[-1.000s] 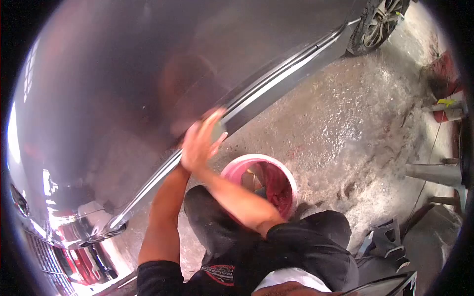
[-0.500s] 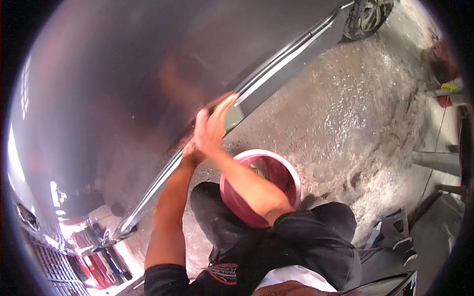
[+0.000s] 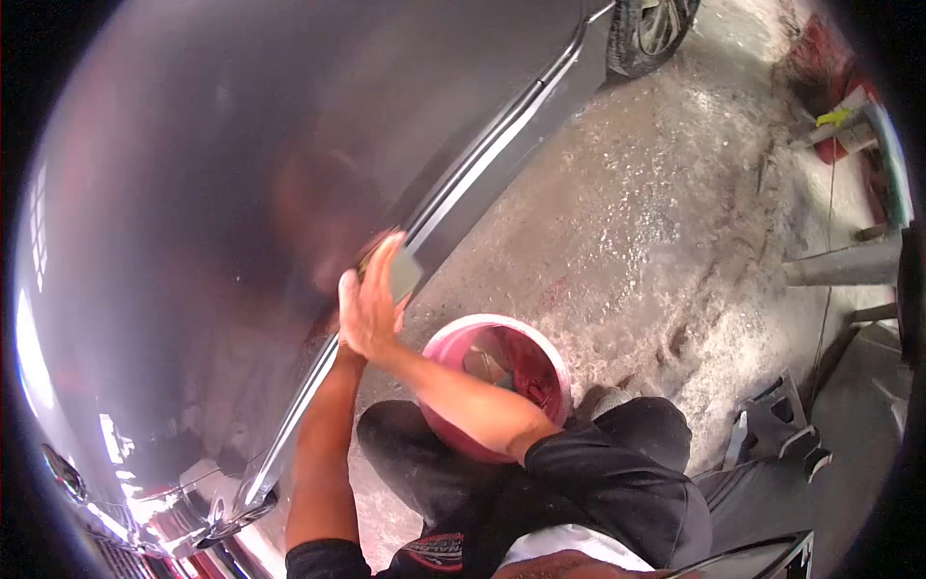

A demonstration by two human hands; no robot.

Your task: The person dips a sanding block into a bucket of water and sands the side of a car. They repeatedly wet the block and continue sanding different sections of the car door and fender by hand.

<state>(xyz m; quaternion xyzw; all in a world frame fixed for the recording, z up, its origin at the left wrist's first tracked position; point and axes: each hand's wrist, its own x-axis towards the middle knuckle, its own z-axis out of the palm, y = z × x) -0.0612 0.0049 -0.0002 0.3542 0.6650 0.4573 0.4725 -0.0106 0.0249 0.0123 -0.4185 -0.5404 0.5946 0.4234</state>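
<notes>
My right hand (image 3: 369,307) lies flat with its fingers stretched out, pressing a small grey pad (image 3: 405,274) against the lower edge of a dark grey car body (image 3: 222,193), just by the bright trim strip (image 3: 482,154). My left forearm (image 3: 323,434) reaches up to the same spot. My left hand is tucked under the right one and almost wholly hidden. A pink bucket (image 3: 545,352) stands on the ground right below my right forearm, between my knees and the car.
Wet, foamy concrete floor (image 3: 656,212) spreads to the right. A car wheel (image 3: 651,29) shows at the top. Metal stands and red items (image 3: 849,125) line the right edge. A grille and lamp (image 3: 193,526) sit at the lower left.
Both hands with the pad slid up-right along the sill, then back down-left. My head has turned, so the wheel and floor shifted left in view.
</notes>
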